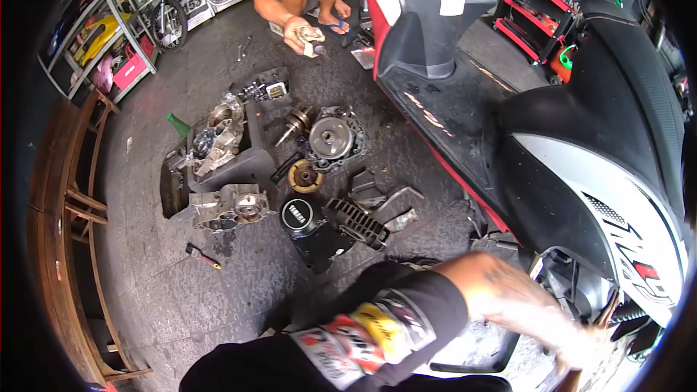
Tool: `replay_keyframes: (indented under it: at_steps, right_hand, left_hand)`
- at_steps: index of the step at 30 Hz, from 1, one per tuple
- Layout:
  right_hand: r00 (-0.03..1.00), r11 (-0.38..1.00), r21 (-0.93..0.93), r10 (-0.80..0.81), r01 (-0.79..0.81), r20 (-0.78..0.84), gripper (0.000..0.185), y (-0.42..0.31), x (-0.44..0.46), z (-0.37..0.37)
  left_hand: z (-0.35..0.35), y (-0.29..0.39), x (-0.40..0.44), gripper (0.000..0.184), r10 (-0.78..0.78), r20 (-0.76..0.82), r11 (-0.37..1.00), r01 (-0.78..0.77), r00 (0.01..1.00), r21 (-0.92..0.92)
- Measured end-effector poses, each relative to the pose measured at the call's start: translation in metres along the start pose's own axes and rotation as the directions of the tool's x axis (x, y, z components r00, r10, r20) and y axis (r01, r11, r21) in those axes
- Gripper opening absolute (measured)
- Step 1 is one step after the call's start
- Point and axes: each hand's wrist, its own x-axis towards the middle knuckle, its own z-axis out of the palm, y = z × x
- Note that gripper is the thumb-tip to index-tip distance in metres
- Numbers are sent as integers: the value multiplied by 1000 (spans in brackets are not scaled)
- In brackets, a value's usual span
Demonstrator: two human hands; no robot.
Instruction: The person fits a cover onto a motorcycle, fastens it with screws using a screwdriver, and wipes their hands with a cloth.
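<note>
My left arm, in a dark sleeve with colourful printed patches, reaches across the lower right. My left hand (584, 350) is beside the rear underside of the scooter (617, 221), near a black coil spring (630, 312). Glare and blur wash out its fingers, so their grip is hidden. My right hand cannot be made out. Below my forearm lies a pale tray with a dark rim (475, 366). At the top, another person's hand (299, 35) holds a light-coloured cloth or part that I cannot make out.
Engine parts lie on the dark floor: a finned cylinder (358, 222), a black round cover (298, 213), a flywheel-like disc (332, 138), crankcase halves (231, 207). A brush (202, 255) lies nearer. A wooden bench (62, 247) stands left; a red tool cart (534, 16) stands back right.
</note>
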Motion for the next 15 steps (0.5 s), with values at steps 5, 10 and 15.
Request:
replay_keyframes:
  at_steps: [5,10,15]
  right_hand:
    - [999,999,-11,44,-43,32,108,-15,4,-6]
    - [997,998,-19,55,-54,53,105,-21,3,-11]
    - [998,997,-74,26,-22,48,107,21,7,10]
  left_hand:
    - [-273,-10,-65,20,-332,380,466,500,864,-730]
    - [-410,-42,-294,19,-821,-557,281,937,123,-208]
    - [-490,-81,-392,72,-584,-664,-159,736,467,658]
